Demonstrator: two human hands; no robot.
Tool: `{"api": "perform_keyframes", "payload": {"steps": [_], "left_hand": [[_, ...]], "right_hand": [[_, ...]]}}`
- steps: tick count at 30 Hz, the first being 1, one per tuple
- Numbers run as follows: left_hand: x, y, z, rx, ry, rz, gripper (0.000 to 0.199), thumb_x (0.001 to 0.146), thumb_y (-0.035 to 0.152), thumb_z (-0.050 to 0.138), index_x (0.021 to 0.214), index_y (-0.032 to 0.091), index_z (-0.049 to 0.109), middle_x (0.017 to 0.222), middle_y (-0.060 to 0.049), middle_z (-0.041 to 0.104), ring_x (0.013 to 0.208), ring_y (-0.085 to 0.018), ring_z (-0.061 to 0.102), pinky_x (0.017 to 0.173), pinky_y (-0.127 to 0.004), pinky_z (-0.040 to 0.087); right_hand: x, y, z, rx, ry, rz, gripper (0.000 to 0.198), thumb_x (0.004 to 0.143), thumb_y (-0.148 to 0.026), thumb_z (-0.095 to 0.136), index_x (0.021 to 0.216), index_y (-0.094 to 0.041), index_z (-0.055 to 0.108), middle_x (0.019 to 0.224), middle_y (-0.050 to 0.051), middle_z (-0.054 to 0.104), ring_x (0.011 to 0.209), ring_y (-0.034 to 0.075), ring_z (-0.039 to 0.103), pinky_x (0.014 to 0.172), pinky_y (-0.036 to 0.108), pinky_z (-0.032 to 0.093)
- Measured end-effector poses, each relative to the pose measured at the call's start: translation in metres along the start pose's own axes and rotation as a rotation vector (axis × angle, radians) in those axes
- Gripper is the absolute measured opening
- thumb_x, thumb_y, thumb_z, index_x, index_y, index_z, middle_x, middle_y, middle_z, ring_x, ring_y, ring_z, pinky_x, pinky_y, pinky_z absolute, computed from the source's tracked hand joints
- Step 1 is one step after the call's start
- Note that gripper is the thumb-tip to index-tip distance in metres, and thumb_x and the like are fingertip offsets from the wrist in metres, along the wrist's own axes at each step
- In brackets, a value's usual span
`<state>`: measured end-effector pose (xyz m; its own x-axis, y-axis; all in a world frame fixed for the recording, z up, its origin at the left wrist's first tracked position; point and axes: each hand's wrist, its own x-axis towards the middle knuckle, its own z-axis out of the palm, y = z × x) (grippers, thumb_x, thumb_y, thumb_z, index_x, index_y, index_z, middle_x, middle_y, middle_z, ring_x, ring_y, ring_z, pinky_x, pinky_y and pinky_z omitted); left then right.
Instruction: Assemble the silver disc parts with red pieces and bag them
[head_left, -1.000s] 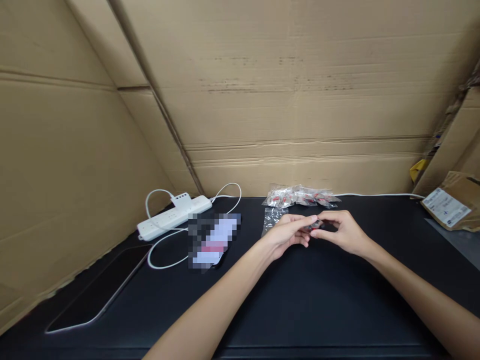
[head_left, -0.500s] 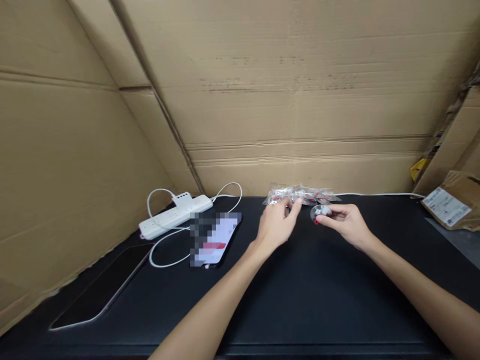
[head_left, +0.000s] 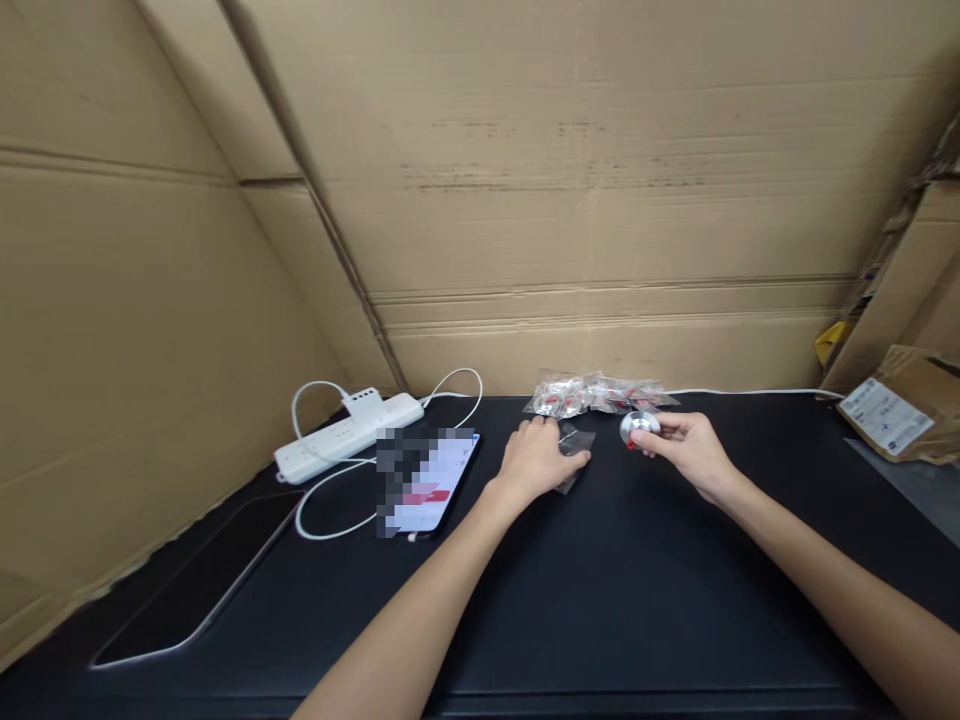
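Observation:
My right hand (head_left: 691, 448) grips a shiny round silver disc (head_left: 636, 426) with a small red part at its lower edge, held between thumb and fingers above the black table. Its exact kind does not show. My left hand (head_left: 534, 458) rests low over the table, palm down, thumb stretched away from the fingers. Partly beneath it lies a flat clear plastic bag (head_left: 576, 442). Just behind both hands sits a row of several clear packets (head_left: 570, 392) with silver and red pieces inside, against the cardboard wall.
Left of my hands are a phone (head_left: 435, 490), a white power strip (head_left: 349, 437) with looping cable, and a dark tablet-like slab (head_left: 199, 580). A labelled cardboard package (head_left: 900, 410) stands at the right. Cardboard walls (head_left: 585, 200) close off the back and left of the table (head_left: 637, 600).
My left hand has come away from the packets, toward me and slightly left, and the clear bag now shows under it. In my right hand the disc has turned, showing its silver face.

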<state>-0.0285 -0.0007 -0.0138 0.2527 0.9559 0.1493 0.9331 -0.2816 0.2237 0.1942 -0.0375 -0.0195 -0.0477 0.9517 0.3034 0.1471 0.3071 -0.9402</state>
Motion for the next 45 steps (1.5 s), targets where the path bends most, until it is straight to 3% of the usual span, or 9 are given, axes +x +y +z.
{"api": "perform_keyframes", "payload": {"steps": [4,11,18,22,26,31,38,45], "left_hand": [[0.0,-0.001,0.005,-0.163,-0.039,0.154,0.047,0.076,0.051,0.063,0.104,0.014,0.064,0.11,-0.017,0.061,0.107,-0.034,0.057,0.089,-0.039,0.045],[-0.007,0.005,-0.001,-0.227,-0.094,0.306,0.039,0.079,0.05,0.061,0.101,0.017,0.061,0.105,-0.013,0.06,0.1,-0.03,0.059,0.085,-0.038,0.045],[-0.015,0.015,-0.012,-0.026,-0.106,0.235,0.097,0.061,0.079,0.061,0.131,0.014,0.051,0.122,-0.02,0.058,0.111,-0.041,0.055,0.088,-0.047,0.044],[-0.016,0.012,-0.024,-0.03,-0.208,0.208,0.104,0.055,0.09,0.053,0.126,0.015,0.055,0.121,-0.02,0.059,0.111,-0.041,0.055,0.087,-0.045,0.045],[-0.018,0.007,-0.032,0.009,-0.322,0.226,0.093,0.049,0.085,0.062,0.111,0.016,0.062,0.109,-0.017,0.062,0.101,-0.038,0.059,0.079,-0.042,0.046],[-0.02,0.006,-0.03,-0.079,-0.363,0.316,0.067,0.057,0.062,0.073,0.104,0.016,0.06,0.103,-0.011,0.061,0.095,-0.031,0.06,0.075,-0.035,0.047],[-0.019,0.01,-0.023,-0.151,-0.25,0.393,0.047,0.064,0.048,0.072,0.097,0.018,0.059,0.103,-0.007,0.056,0.09,-0.026,0.06,0.077,-0.034,0.047],[-0.02,0.019,-0.022,-0.245,-0.061,0.446,0.034,0.072,0.038,0.066,0.098,0.02,0.052,0.098,-0.006,0.06,0.087,-0.025,0.061,0.074,-0.034,0.045]], "right_hand": [[-0.001,-0.001,0.0,-0.01,-0.035,0.007,0.031,0.071,-0.043,0.079,0.083,-0.014,0.077,0.068,0.004,0.067,0.059,0.014,0.056,0.058,0.029,0.046],[-0.002,0.0,0.001,0.012,-0.074,0.034,0.029,0.071,-0.041,0.08,0.084,-0.014,0.077,0.066,0.002,0.066,0.059,0.013,0.054,0.059,0.028,0.045],[-0.003,0.002,0.004,0.034,-0.11,0.057,0.029,0.072,-0.04,0.079,0.081,-0.014,0.075,0.066,0.001,0.064,0.06,0.012,0.052,0.06,0.027,0.042],[-0.004,0.0,0.004,0.044,-0.121,0.067,0.026,0.072,-0.038,0.079,0.08,-0.014,0.075,0.065,0.001,0.063,0.059,0.012,0.051,0.059,0.027,0.041],[-0.005,-0.003,0.006,0.049,-0.131,0.081,0.026,0.072,-0.038,0.079,0.083,-0.014,0.076,0.068,0.002,0.065,0.061,0.012,0.053,0.06,0.028,0.041],[-0.005,-0.006,0.009,0.061,-0.134,0.104,0.027,0.07,-0.037,0.08,0.085,-0.014,0.077,0.072,0.003,0.069,0.062,0.013,0.056,0.062,0.028,0.044],[-0.009,-0.01,0.015,0.083,-0.198,0.149,0.025,0.07,-0.037,0.081,0.083,-0.015,0.077,0.079,0.005,0.074,0.069,0.017,0.065,0.069,0.031,0.05],[-0.007,-0.004,0.014,0.062,-0.131,0.167,0.025,0.067,-0.035,0.081,0.079,-0.013,0.076,0.077,0.006,0.075,0.069,0.019,0.067,0.067,0.031,0.051]]}}
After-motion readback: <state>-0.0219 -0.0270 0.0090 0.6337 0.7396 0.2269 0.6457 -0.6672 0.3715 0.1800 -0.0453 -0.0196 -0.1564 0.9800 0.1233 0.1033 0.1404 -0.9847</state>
